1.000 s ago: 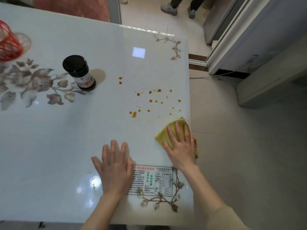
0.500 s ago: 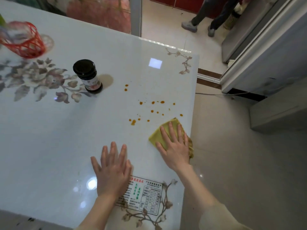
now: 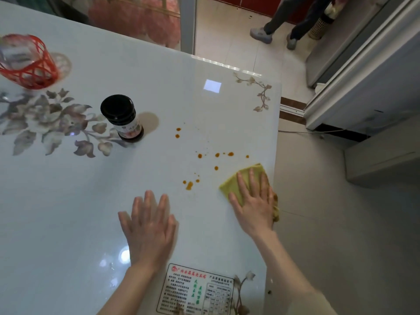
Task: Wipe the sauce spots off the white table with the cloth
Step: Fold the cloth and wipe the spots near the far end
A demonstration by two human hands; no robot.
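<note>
The yellow cloth (image 3: 247,178) is lying flat on the white counter (image 3: 68,212), right by its right edge. Your right hand (image 3: 254,204) is covering most of it, so you are only seeing its far corner and its left edge. A little bit is poking out past your hand at the counter's edge, and that part is hard to make out. Your right fingers (image 3: 252,180) are spreading out flat and pressing down on the cloth, not curling around it.

The sauce spots (image 3: 200,165) are sitting just beyond and to the left of the cloth. They are small orange-brown dots, with the biggest blob nearest your left hand (image 3: 148,226). Two more dots are sitting farther off, near the dark jar (image 3: 122,118).

Your left hand is resting flat on the bare counter with its fingers open, holding nothing. It is looking a bit blurry.

A printed label (image 3: 197,289) is lying by the near edge, and the picture is cutting off its bottom. A red basket (image 3: 29,62) at the far left is blurry too.
</note>
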